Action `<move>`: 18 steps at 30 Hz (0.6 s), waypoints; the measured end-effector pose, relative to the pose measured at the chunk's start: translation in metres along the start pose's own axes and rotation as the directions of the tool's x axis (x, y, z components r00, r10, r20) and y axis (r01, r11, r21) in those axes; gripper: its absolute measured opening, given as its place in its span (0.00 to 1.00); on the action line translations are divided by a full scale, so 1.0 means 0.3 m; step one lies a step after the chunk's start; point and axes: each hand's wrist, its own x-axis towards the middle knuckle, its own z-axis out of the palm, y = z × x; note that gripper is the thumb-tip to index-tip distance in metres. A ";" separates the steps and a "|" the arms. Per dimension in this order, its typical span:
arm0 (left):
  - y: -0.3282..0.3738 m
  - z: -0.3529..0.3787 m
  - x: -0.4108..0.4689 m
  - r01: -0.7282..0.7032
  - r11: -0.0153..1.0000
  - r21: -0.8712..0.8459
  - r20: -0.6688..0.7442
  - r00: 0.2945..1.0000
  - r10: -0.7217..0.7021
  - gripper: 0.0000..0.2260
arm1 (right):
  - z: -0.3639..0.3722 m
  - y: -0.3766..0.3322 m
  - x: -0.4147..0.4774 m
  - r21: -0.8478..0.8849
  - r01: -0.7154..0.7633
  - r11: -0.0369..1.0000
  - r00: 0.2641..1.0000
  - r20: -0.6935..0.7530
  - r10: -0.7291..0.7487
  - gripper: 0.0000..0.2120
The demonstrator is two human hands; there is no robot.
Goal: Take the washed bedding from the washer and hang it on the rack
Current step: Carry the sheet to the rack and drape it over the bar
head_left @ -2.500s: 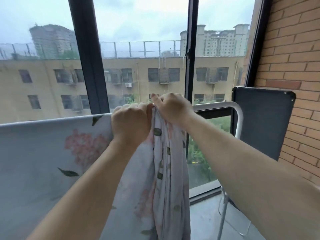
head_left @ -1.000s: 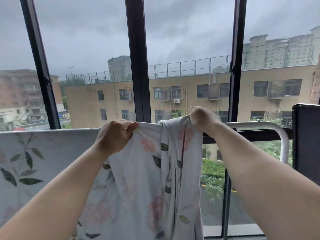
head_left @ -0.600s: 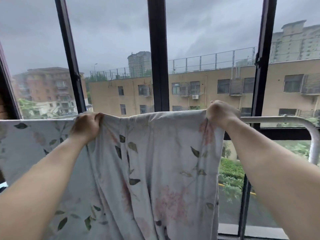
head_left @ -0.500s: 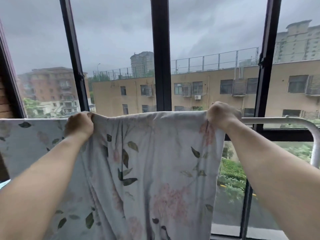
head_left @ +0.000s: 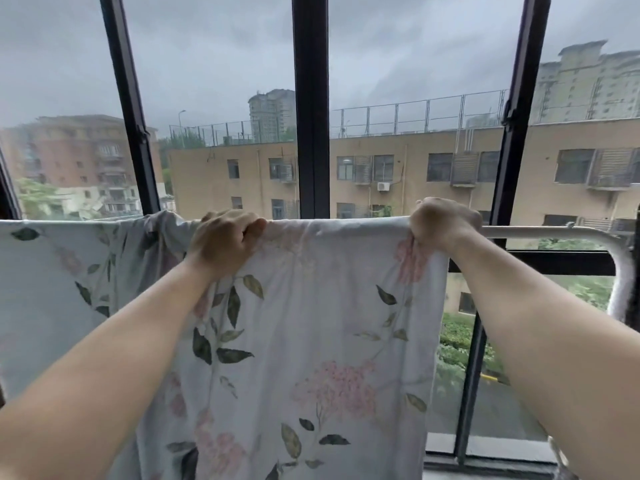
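1. Bedding [head_left: 311, 341]: thin pale fabric printed with green leaves and pink flower clusters, draped over the rack's top rail. It spans from the 9 o'clock edge to past centre and hangs out of view at 6 o'clock. The far-left stretch lies flat. There's a bunched, creased fold at about 10 o'clock, just left of the left hand.
2. Left hand [head_left: 225, 240], 9 o'clock of centre: fingers curled over the top edge, gripping the fabric at the rail.
3. Between the hands the top edge runs taut and nearly straight. The panel below is smooth with soft vertical wrinkles.
4. Right hand [head_left: 441, 221], 3 o'clock of centre: clenched on the sheet's right corner, fabric gathered into pleats under the fist.
5. Rack [head_left: 554, 232]: white round tube, bare from the right hand out towards the 3 o'clock edge, then bends down in a rounded corner.
6. Behind: dark window frame [head_left: 310, 98] uprights, glass, and a tan building [head_left: 433, 188] across.
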 end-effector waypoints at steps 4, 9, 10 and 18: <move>-0.101 -0.009 -0.001 0.116 0.992 -0.050 0.016 0.993 -0.116 0.29 | 0.007 -0.011 0.007 0.007 0.000 1.000 1.000 -0.010 0.000 0.19; -0.245 -0.051 -0.040 0.271 0.963 -0.013 -0.014 0.962 -0.271 0.30 | 0.017 -0.008 0.016 0.030 -0.003 1.000 1.000 -0.027 0.004 0.18; -0.248 -0.055 -0.040 0.262 0.965 0.000 -0.010 0.965 -0.262 0.28 | 0.022 -0.015 0.018 0.022 0.003 1.000 1.000 -0.031 -0.003 0.18; -0.305 -0.027 -0.026 0.297 0.954 -0.038 -0.037 0.954 -0.298 0.23 | 0.012 -0.022 -0.004 0.041 -0.037 0.998 0.999 -0.032 0.038 0.27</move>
